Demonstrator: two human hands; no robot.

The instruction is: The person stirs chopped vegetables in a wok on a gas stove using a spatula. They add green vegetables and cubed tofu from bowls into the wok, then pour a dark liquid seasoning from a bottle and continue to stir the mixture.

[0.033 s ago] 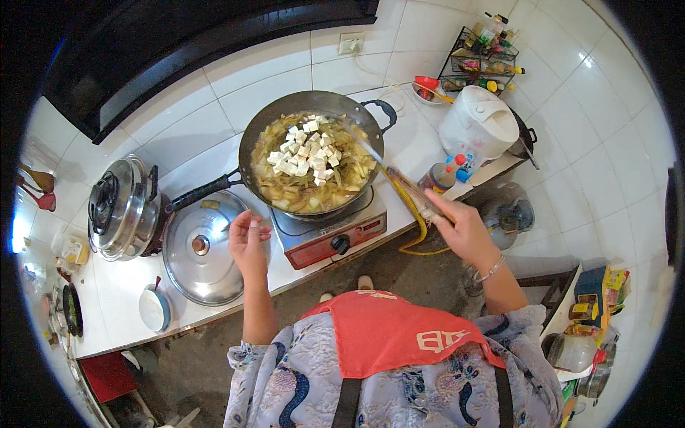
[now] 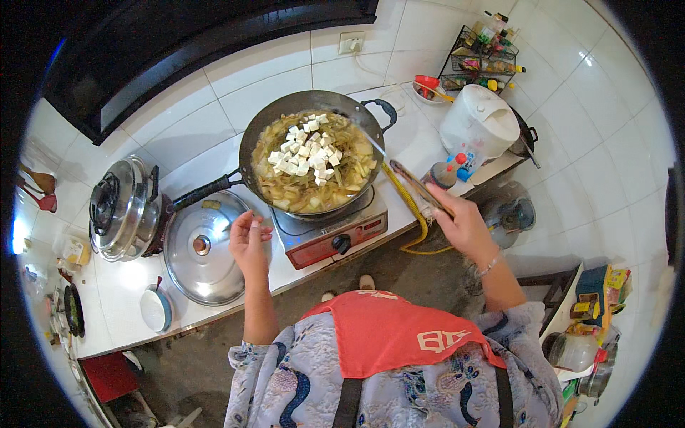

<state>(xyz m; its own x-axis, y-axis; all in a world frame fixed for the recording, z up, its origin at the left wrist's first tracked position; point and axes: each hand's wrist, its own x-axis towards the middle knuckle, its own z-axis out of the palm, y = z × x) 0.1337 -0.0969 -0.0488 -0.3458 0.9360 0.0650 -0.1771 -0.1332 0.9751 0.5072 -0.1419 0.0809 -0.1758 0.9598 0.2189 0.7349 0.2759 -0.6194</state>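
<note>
A wok (image 2: 314,208) stands over the burner of a portable gas stove (image 2: 330,239). In it, white tofu cubes (image 2: 307,153) lie heaped on pale sliced vegetables (image 2: 349,178) in brownish broth. My right hand (image 2: 460,225) is closed round the wooden handle of a spatula (image 2: 417,184). Its metal shaft reaches over the wok's right rim, and its blade is hard to make out there. My left hand (image 2: 250,239) is empty, its fingers loosely bent and apart, held by the right edge of a steel lid (image 2: 221,267).
A lidded steel pot (image 2: 125,207) and a small bowl (image 2: 155,310) stand left on the white counter. A yellow gas hose (image 2: 407,200) hangs over the counter edge. To the right are a seasoning jar (image 2: 439,176), a white appliance (image 2: 478,125) and a bottle rack (image 2: 485,57).
My right hand has shifted very slightly, and the spatula's handle has swung a little up and to the right. The left hand and the food look nearly the same.
</note>
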